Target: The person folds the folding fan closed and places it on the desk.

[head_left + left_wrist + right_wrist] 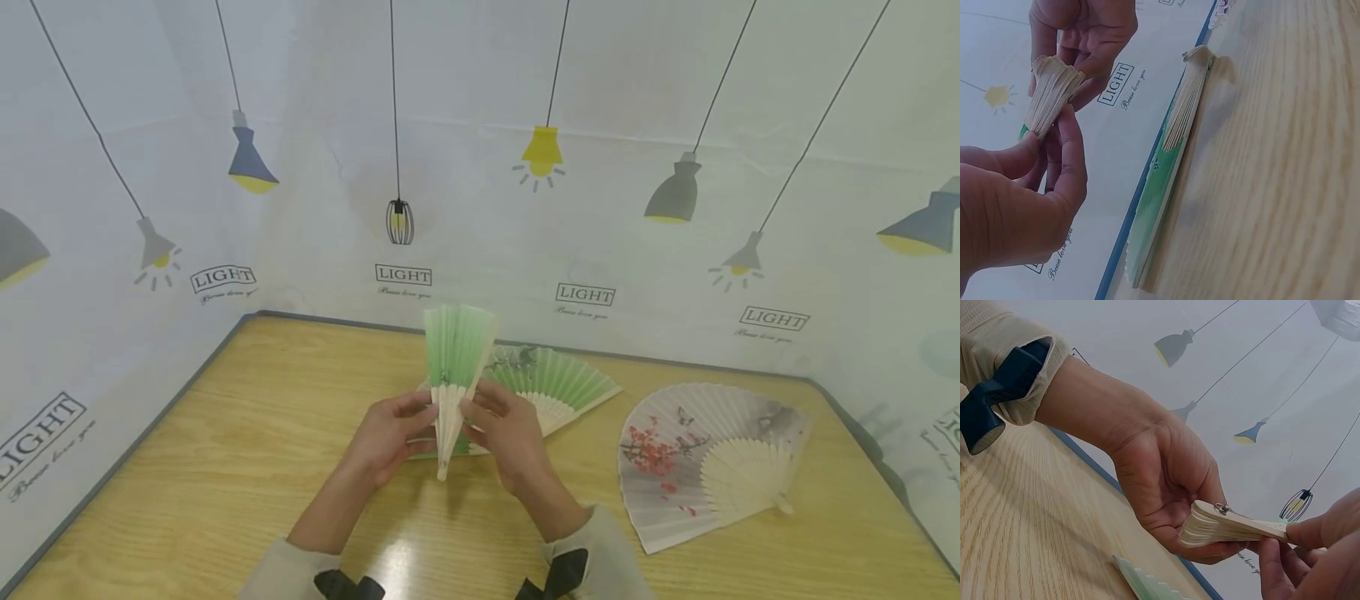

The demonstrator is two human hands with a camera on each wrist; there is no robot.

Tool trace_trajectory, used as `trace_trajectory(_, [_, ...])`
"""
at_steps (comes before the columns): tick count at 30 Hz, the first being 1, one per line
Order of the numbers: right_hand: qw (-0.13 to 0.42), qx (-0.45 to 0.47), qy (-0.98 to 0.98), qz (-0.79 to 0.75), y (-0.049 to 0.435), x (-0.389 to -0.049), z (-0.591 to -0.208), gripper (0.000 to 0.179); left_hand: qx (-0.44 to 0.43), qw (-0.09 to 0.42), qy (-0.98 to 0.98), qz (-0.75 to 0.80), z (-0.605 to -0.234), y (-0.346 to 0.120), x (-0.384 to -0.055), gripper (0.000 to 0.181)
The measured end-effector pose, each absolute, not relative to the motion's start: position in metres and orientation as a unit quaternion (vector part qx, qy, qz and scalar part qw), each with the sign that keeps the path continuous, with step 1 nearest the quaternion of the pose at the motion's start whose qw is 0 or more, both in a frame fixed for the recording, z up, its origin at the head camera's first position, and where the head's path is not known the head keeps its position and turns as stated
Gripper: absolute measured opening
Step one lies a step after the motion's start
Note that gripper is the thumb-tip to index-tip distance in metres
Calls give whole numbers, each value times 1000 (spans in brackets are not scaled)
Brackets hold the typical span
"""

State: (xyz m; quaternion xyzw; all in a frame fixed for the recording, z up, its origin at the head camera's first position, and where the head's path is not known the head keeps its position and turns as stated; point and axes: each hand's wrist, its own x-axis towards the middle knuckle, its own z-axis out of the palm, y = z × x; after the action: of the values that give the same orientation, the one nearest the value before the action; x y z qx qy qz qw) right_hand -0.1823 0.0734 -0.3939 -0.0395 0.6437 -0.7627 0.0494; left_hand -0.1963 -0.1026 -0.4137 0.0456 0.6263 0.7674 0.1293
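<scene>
A light green folding fan (459, 343), spread only a little, stands upright between my two hands with its pale ribs pointing down. My left hand (390, 435) pinches its ribs from the left side. From the right, the thumb and fingers of my right hand (512, 429) hold the opposite edge. The left wrist view shows the stacked ribs (1057, 90) between both sets of fingers. The pivot end of the fan (1219, 515) appears in the right wrist view. Behind the hands a second green fan (570, 382) lies spread on the table, partly hidden by them.
To the right, a whitish fan (667, 475) with red blossoms lies spread on the wooden table (225, 467). A white cloth wall (480, 208) printed with lamps stands along the table's back and sides.
</scene>
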Motion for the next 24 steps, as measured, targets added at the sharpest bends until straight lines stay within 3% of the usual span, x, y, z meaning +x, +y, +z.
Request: trace_trajectory(24, [59, -58, 645, -760, 75, -181, -393, 44, 63, 135, 622, 769, -412, -104, -195, 37])
